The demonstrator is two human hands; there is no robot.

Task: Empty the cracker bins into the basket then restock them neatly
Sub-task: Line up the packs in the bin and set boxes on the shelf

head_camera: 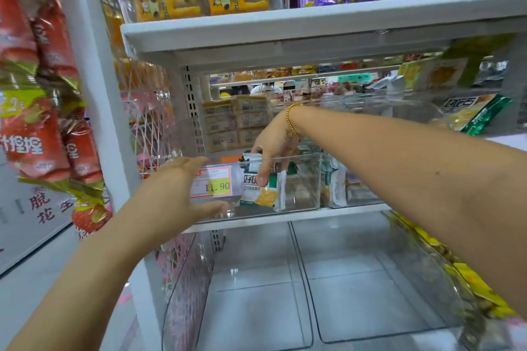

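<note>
The right hand point(273, 142) pinched a glossy green-and-white foil cracker packet point(262, 188) inside the clear rigid plastic bin point(302, 179); the left hand point(176, 191), fingers straight, touched the bin's front.

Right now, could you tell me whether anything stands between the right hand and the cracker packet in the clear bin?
Nothing visible does: the right hand reaches over the rim of the clear bin and grips the cracker packet.

Upright cracker packet point(261, 189) in clear bin point(302, 179)
</note>
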